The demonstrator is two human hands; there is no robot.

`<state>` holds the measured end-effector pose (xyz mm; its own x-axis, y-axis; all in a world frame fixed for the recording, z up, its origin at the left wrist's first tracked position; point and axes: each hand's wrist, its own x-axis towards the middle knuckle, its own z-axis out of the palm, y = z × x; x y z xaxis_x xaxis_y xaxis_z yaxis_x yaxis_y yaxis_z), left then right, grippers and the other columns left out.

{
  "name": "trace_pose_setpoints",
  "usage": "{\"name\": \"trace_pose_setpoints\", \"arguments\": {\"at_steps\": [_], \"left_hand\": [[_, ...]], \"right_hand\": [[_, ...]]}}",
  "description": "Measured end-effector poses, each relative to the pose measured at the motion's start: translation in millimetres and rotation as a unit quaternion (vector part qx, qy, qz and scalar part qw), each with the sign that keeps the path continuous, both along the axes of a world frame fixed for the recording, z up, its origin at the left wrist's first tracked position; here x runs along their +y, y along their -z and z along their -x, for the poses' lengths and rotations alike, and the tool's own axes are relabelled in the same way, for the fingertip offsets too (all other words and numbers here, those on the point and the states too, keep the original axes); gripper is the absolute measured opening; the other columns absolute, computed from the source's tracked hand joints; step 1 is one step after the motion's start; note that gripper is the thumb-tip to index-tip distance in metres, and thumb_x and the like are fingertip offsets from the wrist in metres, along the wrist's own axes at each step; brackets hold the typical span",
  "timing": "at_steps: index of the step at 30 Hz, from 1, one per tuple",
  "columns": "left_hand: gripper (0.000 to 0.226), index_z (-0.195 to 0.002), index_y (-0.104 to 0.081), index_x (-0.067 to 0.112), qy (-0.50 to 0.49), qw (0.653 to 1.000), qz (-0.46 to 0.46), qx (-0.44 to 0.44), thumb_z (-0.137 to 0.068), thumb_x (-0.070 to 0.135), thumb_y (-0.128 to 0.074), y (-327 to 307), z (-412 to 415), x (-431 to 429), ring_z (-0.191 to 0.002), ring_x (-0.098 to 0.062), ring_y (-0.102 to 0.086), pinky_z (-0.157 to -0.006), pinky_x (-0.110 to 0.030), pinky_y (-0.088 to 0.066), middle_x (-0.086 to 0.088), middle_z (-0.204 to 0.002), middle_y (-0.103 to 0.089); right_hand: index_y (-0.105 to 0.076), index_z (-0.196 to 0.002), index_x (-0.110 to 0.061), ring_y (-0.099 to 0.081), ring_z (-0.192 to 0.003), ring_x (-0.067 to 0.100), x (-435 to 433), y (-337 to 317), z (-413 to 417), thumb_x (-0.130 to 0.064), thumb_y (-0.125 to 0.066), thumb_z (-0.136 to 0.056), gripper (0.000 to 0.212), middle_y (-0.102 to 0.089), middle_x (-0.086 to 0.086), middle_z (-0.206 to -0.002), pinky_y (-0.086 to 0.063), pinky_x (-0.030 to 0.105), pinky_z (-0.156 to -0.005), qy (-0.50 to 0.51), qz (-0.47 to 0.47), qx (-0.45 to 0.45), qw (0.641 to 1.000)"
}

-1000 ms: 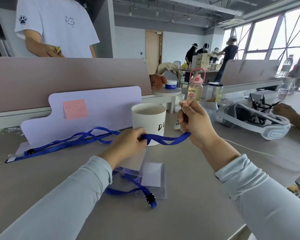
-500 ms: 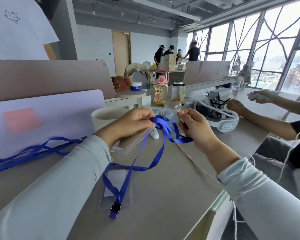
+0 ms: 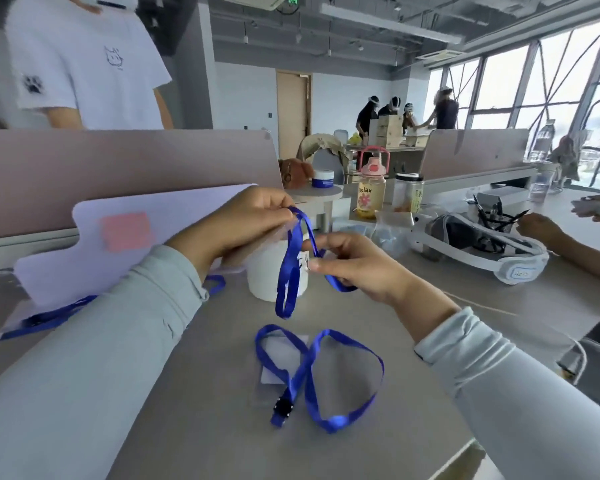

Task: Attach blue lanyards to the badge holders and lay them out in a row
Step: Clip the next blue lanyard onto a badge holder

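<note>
A blue lanyard hangs between both hands above the grey desk. My left hand pinches its top loop, with what looks like a clear badge holder under the fingers. My right hand pinches the strap a little lower and to the right. A second blue lanyard lies looped on the desk with its black clip on a clear badge holder. More blue lanyards lie at the far left.
A white cup stands just behind the hanging strap. A lilac board with a pink note leans at the left. A white headset, bottles and another person's hands are at the right. The desk edge runs along the lower right.
The camera swung back to the left. My left hand lifted the lanyard's top loop higher, so the strap hangs in a short loop. The second lanyard lies spread wider on the desk.
</note>
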<state>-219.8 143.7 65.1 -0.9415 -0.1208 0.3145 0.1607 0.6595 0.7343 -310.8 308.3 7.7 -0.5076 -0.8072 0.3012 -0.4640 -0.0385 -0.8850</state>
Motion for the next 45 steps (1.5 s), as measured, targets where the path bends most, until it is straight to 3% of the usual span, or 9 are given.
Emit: {"name": "trace_pose_setpoints", "arguments": {"at_steps": [4,10,14,18,25,29,34,39,45], "left_hand": [[0.014,-0.077,-0.058,0.006,0.005,0.999,-0.039,0.01,-0.085,0.005,-0.046,5,-24,-9,-0.04,0.003,-0.046,-0.048,-0.013,-0.037,-0.005,-0.067,-0.064],[0.015,-0.095,-0.053,-0.004,0.045,0.992,-0.116,0.003,-0.091,-0.003,-0.038,25,-18,12,-0.033,0.004,-0.044,-0.038,-0.007,-0.032,0.012,-0.038,-0.054],[0.013,-0.089,-0.057,0.004,0.018,0.993,-0.118,0.001,-0.09,0.004,-0.044,38,-6,12,-0.045,0.002,-0.047,-0.048,-0.012,-0.037,0.005,-0.067,-0.067],[0.006,-0.084,-0.06,0.01,-0.036,0.997,-0.059,-0.047,-0.082,0.014,-0.056,67,2,-3,-0.076,-0.012,-0.052,-0.07,-0.027,-0.04,-0.007,-0.087,-0.066],[0.01,-0.098,-0.058,0.014,-0.034,0.992,-0.105,-0.064,-0.089,0.015,-0.055,119,12,-6,-0.083,-0.015,-0.059,-0.071,-0.021,-0.042,-0.009,-0.093,-0.071],[0.027,-0.115,-0.048,0.031,-0.026,0.987,-0.149,-0.045,-0.091,0.022,-0.053,118,26,-5,-0.089,-0.01,-0.06,-0.072,-0.02,-0.042,0.0,-0.09,-0.072],[0.024,-0.082,-0.048,0.011,-0.098,0.989,-0.11,0.024,-0.093,0.033,-0.046,123,37,-8,-0.067,-0.009,-0.049,-0.058,-0.011,-0.04,-0.002,-0.079,-0.057],[0.03,-0.078,-0.047,0.006,-0.164,0.984,-0.044,0.059,-0.089,0.032,-0.053,136,39,-13,-0.06,-0.01,-0.043,-0.054,-0.012,-0.035,0.001,-0.067,-0.047],[0.03,-0.07,-0.042,0.016,-0.172,0.983,-0.021,0.066,-0.085,0.035,-0.06,142,48,-16,-0.063,-0.01,-0.045,-0.056,-0.021,-0.038,0.004,-0.068,-0.049]], "right_hand": [[-0.067,-0.085,-0.026,-0.038,-0.037,-0.001,-29,5,-9,-0.019,-0.069,-0.082,0.008,-0.042,-0.013,-0.042,-0.029,0.007,-0.043,0.003,-0.047,0.017,0.999],[-0.071,-0.085,-0.016,-0.047,-0.045,0.001,-23,21,-3,-0.02,-0.07,-0.08,0.006,-0.059,-0.008,-0.061,-0.034,0.014,-0.049,0.046,-0.07,-0.013,0.996],[-0.066,-0.077,-0.015,-0.024,-0.042,0.009,-10,29,11,-0.022,-0.065,-0.085,0.011,-0.03,-0.007,-0.05,-0.024,0.019,-0.045,0.119,-0.088,-0.028,0.989],[-0.063,-0.087,-0.01,-0.032,-0.036,0.002,1,33,22,-0.016,-0.058,-0.09,0.008,-0.049,-0.008,-0.06,-0.025,0.011,-0.039,0.121,-0.094,-0.018,0.988],[-0.062,-0.096,0.0,-0.045,-0.055,0.006,6,52,25,-0.019,-0.066,-0.084,0.023,-0.051,-0.001,-0.066,-0.036,0.014,-0.055,0.131,-0.162,-0.011,0.978],[-0.056,-0.074,-0.011,-0.04,-0.054,0.011,10,55,48,-0.022,-0.065,-0.084,0.017,-0.048,-0.002,-0.061,-0.034,0.021,-0.055,0.225,-0.163,0.022,0.96],[-0.05,-0.069,-0.016,-0.045,-0.057,0.013,7,66,82,-0.025,-0.069,-0.078,0.023,-0.047,-0.003,-0.062,-0.035,0.023,-0.052,0.287,-0.27,0.105,0.913],[-0.064,-0.097,-0.02,-0.056,-0.084,0.02,9,94,83,-0.034,-0.07,-0.076,0.027,-0.06,0.002,-0.092,-0.04,0.024,-0.067,0.262,-0.386,0.135,0.874],[-0.045,-0.133,-0.022,-0.054,-0.11,0.021,18,102,83,-0.023,-0.061,-0.083,0.053,-0.053,0.004,-0.13,-0.045,0.027,-0.088,0.27,-0.346,0.075,0.895]]}}
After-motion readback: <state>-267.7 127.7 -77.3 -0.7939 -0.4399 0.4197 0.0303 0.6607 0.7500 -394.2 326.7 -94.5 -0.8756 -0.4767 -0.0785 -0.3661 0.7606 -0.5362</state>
